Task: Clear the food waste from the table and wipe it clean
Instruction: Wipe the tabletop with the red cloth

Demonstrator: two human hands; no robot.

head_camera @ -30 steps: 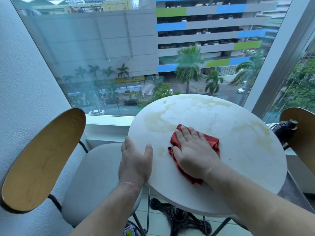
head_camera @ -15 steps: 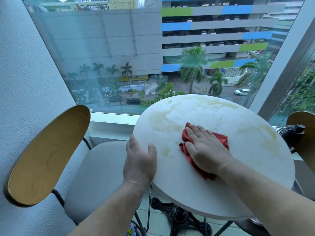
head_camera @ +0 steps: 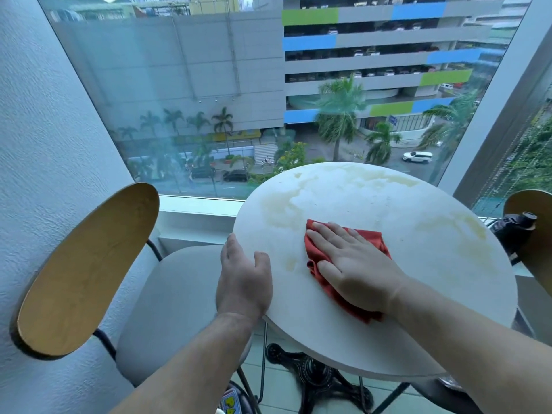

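Note:
A round white table point(head_camera: 418, 264) carries yellowish stains across its far and left parts. My right hand point(head_camera: 355, 264) lies flat, fingers straight, pressing a red cloth point(head_camera: 372, 237) onto the tabletop near its middle left. My left hand point(head_camera: 243, 279) rests on the table's left rim, thumb on top and fingers over the edge. No food scraps show on the surface.
A chair with a grey seat point(head_camera: 179, 309) and wooden back point(head_camera: 86, 270) stands at the left against a textured wall. Another wooden chair back point(head_camera: 534, 231) and a dark object point(head_camera: 512, 231) are at the right. A large window lies behind; the black table base point(head_camera: 316, 380) stands below.
My right hand has slid the red cloth slightly to the right and away over the tabletop. The left hand stays on the rim. The camera has shifted a little.

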